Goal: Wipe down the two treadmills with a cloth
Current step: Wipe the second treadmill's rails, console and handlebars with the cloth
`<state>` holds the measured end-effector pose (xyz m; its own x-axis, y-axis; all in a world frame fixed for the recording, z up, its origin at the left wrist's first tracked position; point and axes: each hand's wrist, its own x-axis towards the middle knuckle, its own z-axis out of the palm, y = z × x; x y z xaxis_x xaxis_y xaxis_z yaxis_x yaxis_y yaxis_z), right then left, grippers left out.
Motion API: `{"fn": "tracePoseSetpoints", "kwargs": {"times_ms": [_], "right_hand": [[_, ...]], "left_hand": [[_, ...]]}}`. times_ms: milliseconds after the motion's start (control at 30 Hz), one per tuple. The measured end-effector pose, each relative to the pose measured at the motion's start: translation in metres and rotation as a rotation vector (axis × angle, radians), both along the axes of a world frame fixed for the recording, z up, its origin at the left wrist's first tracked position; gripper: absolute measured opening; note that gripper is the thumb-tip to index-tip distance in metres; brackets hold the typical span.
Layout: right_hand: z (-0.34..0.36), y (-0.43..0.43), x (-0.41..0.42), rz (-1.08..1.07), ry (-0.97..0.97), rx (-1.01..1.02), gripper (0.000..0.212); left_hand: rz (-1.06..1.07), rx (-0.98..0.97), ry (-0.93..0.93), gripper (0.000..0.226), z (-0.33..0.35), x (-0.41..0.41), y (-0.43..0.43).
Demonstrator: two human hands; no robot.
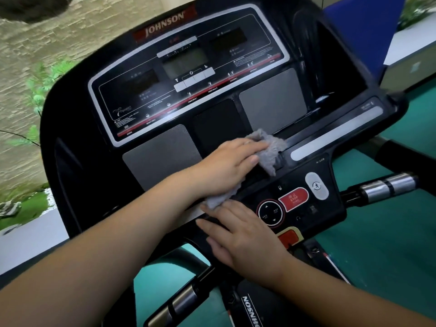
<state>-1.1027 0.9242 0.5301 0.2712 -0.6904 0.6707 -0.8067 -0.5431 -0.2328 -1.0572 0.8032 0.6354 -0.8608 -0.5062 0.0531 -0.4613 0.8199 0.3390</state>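
At the far left a green fern [41, 90] stands in front of a pale stone wall [70, 31]. Then comes the black treadmill console [70, 161], which lies tilted in my view, its wide side running from lower left up to upper right and the display panel [188, 67] with the JOHNSON name at its top. Below the display sits a grey mesh panel [160, 156]. My left arm reaches in from the lower left and my left hand [226, 166] lies flat on the grey cloth [271, 147], fingers straight and close together, pointing right and pressing it against the middle of the console. The cloth is crumpled, with its long axis running from lower left to upper right: one end sticks out under my wrist, the other bunches up past my fingertips at the edge of the slot beside a second mesh panel [271, 102]. Just below, my right hand [245, 239] rests released on the console's lower edge, fingers spread and pointing up and left, their tips just beside the cloth's lower end. Right of it are a round control pad [270, 212], a red stop button [293, 199] and a grey oval button [316, 186]. Further right a handlebar [382, 187] with silver bands juts out over the green floor [389, 244].
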Motion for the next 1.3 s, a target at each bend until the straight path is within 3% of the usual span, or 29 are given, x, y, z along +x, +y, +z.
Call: {"fn": "tracePoseSetpoints", "kwargs": {"times_ms": [333,500,600,733,800,867,967,1033,1167,1300], "right_hand": [[0.0,0.0,-0.002,0.01,0.004,-0.015,0.031],[0.001,0.001,-0.002,0.032,-0.03,0.034,0.03],[0.009,0.007,-0.006,0.051,-0.186,0.054,0.024],[0.028,0.022,-0.025,-0.125,-0.45,-0.053,0.025],[0.041,0.016,-0.033,-0.286,-0.525,-0.039,0.027],[0.057,0.001,-0.034,-0.433,-0.509,0.105,0.039],[0.067,-0.027,-0.014,-0.536,-0.297,0.379,0.071],[0.061,-0.039,0.007,-0.564,-0.107,0.429,0.078],[0.054,-0.048,-0.004,-0.538,0.025,0.332,0.053],[0.053,-0.048,-0.082,-0.536,-0.124,0.211,0.033]], "left_hand": [[-0.127,0.02,-0.082,0.04,-0.005,-0.126,-0.024],[-0.117,0.06,-0.079,0.038,0.004,-0.046,-0.013],[-0.011,0.079,-0.019,0.043,0.007,0.015,0.008],[0.241,0.325,0.333,0.044,0.017,0.059,0.029],[0.396,0.213,0.452,0.033,0.015,0.078,0.033],[0.567,-0.037,0.406,0.026,0.003,0.099,0.041],[0.81,-0.25,0.254,0.027,-0.031,0.131,0.06],[0.865,-0.327,0.173,0.035,-0.052,0.14,0.073],[0.847,-0.34,0.194,0.043,-0.066,0.141,0.08],[0.826,-0.329,0.226,0.041,-0.068,0.144,0.078]]}}
